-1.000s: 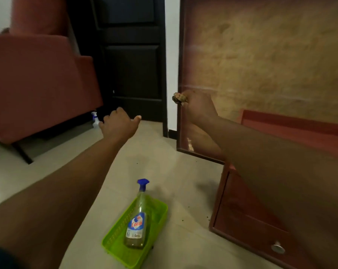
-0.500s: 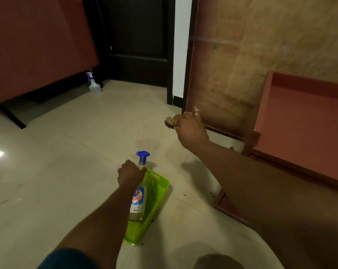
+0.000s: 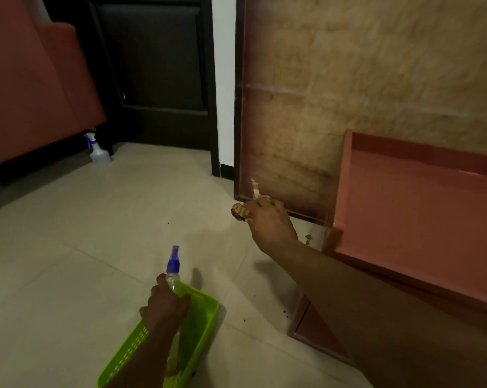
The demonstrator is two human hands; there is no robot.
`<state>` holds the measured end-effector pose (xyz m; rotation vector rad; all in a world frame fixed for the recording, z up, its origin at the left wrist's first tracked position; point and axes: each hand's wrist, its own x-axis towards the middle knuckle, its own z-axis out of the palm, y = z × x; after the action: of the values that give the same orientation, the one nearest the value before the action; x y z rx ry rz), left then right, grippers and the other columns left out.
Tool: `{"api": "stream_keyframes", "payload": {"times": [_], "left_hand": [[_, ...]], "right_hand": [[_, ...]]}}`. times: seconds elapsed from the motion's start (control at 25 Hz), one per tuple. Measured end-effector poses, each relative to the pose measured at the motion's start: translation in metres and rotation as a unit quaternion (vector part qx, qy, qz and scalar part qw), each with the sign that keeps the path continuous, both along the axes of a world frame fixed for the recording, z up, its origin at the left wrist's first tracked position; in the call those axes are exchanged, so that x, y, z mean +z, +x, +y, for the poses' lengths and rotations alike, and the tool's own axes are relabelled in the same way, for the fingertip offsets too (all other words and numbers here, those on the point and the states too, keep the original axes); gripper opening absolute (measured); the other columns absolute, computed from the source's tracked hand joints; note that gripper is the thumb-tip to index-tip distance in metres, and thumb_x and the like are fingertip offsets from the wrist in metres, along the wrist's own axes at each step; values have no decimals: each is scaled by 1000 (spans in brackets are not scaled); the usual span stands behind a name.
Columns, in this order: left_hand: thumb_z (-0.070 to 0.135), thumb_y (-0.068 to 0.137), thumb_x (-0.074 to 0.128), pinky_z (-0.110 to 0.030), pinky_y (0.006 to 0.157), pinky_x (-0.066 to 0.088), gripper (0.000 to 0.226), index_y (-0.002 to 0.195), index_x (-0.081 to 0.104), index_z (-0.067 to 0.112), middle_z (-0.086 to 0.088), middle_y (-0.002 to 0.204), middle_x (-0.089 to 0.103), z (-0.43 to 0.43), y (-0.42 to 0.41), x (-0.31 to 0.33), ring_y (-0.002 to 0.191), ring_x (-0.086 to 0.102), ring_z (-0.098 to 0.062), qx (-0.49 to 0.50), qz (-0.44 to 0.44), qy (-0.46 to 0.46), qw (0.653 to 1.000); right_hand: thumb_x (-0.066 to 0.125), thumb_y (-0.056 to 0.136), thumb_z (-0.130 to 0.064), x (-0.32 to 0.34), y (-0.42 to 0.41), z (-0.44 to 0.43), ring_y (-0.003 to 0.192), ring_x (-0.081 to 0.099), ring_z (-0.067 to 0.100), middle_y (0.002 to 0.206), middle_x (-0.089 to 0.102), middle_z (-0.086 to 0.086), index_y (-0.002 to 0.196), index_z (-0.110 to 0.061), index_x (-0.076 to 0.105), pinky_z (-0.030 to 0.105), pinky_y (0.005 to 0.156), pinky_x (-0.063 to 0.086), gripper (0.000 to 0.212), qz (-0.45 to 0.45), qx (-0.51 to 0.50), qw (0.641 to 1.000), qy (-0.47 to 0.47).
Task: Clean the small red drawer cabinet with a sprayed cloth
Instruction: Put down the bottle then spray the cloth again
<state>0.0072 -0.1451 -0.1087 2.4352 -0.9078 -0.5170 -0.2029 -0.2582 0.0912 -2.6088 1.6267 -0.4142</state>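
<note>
The small red drawer cabinet [image 3: 421,208] stands on the floor at the right; its top and part of its front show, and my right forearm crosses over it. My right hand [image 3: 270,224] is held out over the floor left of the cabinet, closed around a bunched brownish cloth [image 3: 239,212] that sticks out past the knuckles. My left hand [image 3: 165,305] grips the neck of the spray bottle [image 3: 173,268], which has a blue nozzle, above the green plastic tray [image 3: 206,312]. The bottle's body is mostly hidden behind my hand and arm.
A large wooden board [image 3: 348,93] leans upright behind the cabinet. A dark door [image 3: 152,65] and a red sofa [image 3: 32,85] stand at the back left, with a second clear spray bottle [image 3: 96,151] on the floor beside the sofa. Crumbs speckle the tiles by the cabinet.
My left hand came down from mid-air, reached the tray and closed on the spray bottle's neck, tilting it up. My right hand with the cloth dropped lower. The view tipped down.
</note>
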Motion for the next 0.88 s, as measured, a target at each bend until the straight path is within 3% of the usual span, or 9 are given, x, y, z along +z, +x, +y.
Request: {"api": "stream_keyframes", "payload": {"times": [0.12,0.2,0.32,0.44,0.56,0.68,0.88], "left_hand": [[33,70,68,-49,91,36,68,129,33,29,-2,89,61,-11,1,52,77,56,-28,28,37,-102,994],[34,74,66,-48,90,39,66,130,32,29,-3,86,62,-22,-3,106,77,57,-30,28,30,-173,984],[36,83,64,-35,75,45,60,136,36,28,-2,90,60,-32,-15,207,78,60,-28,-4,37,-295,955],[31,85,65,-26,65,39,40,122,50,24,5,85,58,-36,-32,296,75,56,-16,-60,53,-396,915],[26,85,64,-36,79,46,27,110,55,20,0,91,61,-37,-49,360,84,60,-17,-102,79,-452,883],[19,83,63,-36,79,50,17,99,56,21,3,83,61,-33,-71,409,77,61,-11,-122,87,-493,857],[24,83,65,-33,71,52,8,82,58,25,-2,79,66,-22,-115,455,76,67,-17,-200,73,-509,834]], "right_hand": [[45,100,-14,33,1,5,129,43,31,138,52,5,137,-23,48,42,111,33,38,-14,1,1000,-18],[45,99,-13,63,0,15,128,43,32,135,52,7,134,-19,51,42,107,37,36,-52,-7,998,-29],[46,97,-12,118,-11,35,119,48,34,127,55,10,127,-15,55,43,103,40,31,-86,-14,993,-82],[44,98,-11,172,-30,52,115,50,33,125,57,9,128,-16,58,38,102,39,34,-164,-44,978,-122],[45,98,-15,218,-55,64,115,50,32,125,58,8,129,-19,58,36,100,37,34,-205,-57,963,-163],[47,99,-21,259,-89,77,116,48,35,128,56,9,131,-19,55,38,97,37,33,-229,-71,952,-191],[49,97,-19,294,-153,89,109,54,32,118,62,11,124,-17,61,40,95,42,30,-294,-88,923,-231]]}}
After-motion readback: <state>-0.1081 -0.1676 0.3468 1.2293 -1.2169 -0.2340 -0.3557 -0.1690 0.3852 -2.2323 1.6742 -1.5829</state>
